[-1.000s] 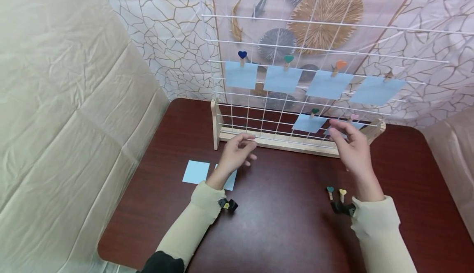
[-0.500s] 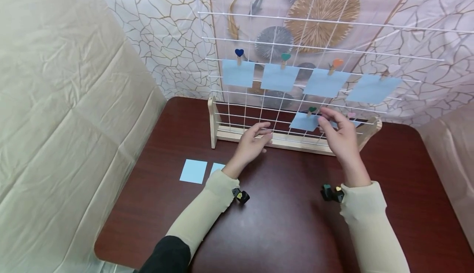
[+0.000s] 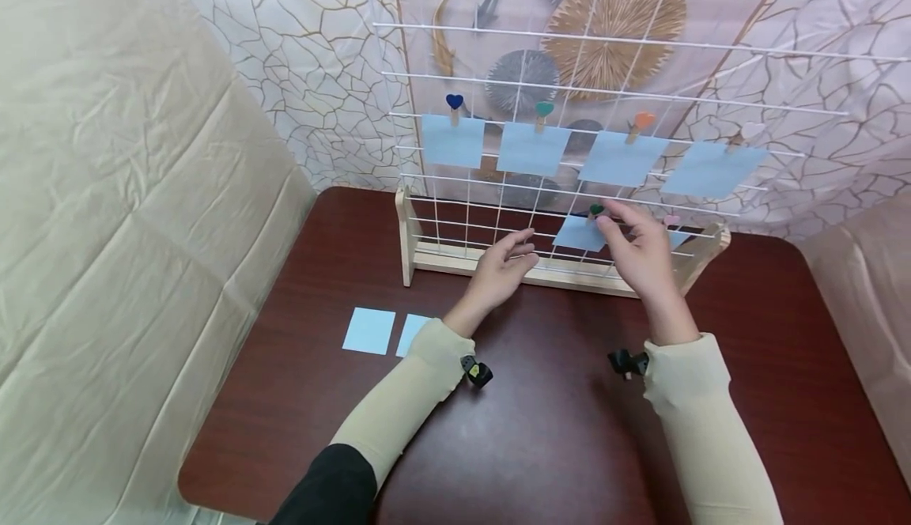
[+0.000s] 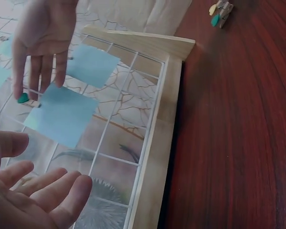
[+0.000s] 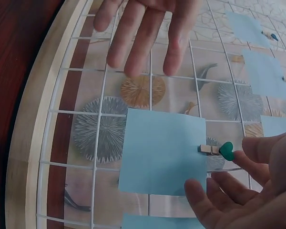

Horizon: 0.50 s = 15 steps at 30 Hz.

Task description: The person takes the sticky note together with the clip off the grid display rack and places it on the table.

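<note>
My right hand (image 3: 640, 252) is at the lower row of the white wire grid (image 3: 498, 213). Its fingertips come right up to a wooden clip with a green heart (image 5: 226, 151). That clip sits at the top edge of a light blue paper square (image 5: 162, 152), and a fingertip overlaps the paper's edge in the right wrist view. Relaxed and holding nothing, my left hand (image 3: 498, 272) is in front of the grid, left of this paper. A second lower-row paper (image 4: 93, 66) with a pink heart clip (image 3: 670, 220) is partly behind my right hand.
Above hangs a row of several blue papers (image 3: 451, 141) with heart clips. Two loose blue squares (image 3: 368, 330) lie on the dark red table (image 3: 285, 398) at left, one partly under my left sleeve. Two heart clips (image 4: 221, 14) lie on the table. A wooden base (image 3: 562, 270) supports the grid.
My left hand has moved right and slightly up along the grid's front. My right hand has moved left and up from the pink-heart paper to the green heart clip.
</note>
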{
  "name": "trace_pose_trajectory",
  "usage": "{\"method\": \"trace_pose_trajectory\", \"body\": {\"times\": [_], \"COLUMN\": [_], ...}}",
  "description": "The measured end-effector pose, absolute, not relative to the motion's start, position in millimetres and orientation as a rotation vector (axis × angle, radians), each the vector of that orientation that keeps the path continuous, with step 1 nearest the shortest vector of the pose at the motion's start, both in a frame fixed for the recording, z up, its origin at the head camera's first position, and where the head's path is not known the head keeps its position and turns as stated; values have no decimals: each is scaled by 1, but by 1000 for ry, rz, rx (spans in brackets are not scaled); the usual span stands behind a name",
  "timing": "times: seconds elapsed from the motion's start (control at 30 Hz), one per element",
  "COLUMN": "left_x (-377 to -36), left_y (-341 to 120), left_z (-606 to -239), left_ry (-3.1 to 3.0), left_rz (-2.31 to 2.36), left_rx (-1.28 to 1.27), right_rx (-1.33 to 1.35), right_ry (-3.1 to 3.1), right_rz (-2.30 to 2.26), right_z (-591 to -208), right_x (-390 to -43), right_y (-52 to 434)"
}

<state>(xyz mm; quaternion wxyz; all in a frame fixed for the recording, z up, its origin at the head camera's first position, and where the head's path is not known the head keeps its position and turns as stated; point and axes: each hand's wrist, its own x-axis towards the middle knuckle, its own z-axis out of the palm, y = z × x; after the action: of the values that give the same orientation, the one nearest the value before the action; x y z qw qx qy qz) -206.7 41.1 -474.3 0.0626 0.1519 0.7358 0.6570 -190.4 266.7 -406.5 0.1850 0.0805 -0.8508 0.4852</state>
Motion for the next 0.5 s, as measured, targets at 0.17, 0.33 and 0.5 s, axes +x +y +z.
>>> {"method": "trace_pose_trajectory", "body": {"times": [0.17, 0.33, 0.5], "left_x": [-207, -211, -218], "left_y": [47, 52, 59], "left_z": [-478, -479, -475], "left_ry": [2267, 2290, 2326], "left_rz": [1936, 1916, 1898], "left_rx": [439, 444, 480], "right_rx": [243, 243, 227], "right_ry": [-2417, -2442, -2436], "right_rz": [1306, 1304, 1316], "right_z": [-408, -408, -405], "right_x": [-193, -195, -198], "right_y": [265, 265, 265]}}
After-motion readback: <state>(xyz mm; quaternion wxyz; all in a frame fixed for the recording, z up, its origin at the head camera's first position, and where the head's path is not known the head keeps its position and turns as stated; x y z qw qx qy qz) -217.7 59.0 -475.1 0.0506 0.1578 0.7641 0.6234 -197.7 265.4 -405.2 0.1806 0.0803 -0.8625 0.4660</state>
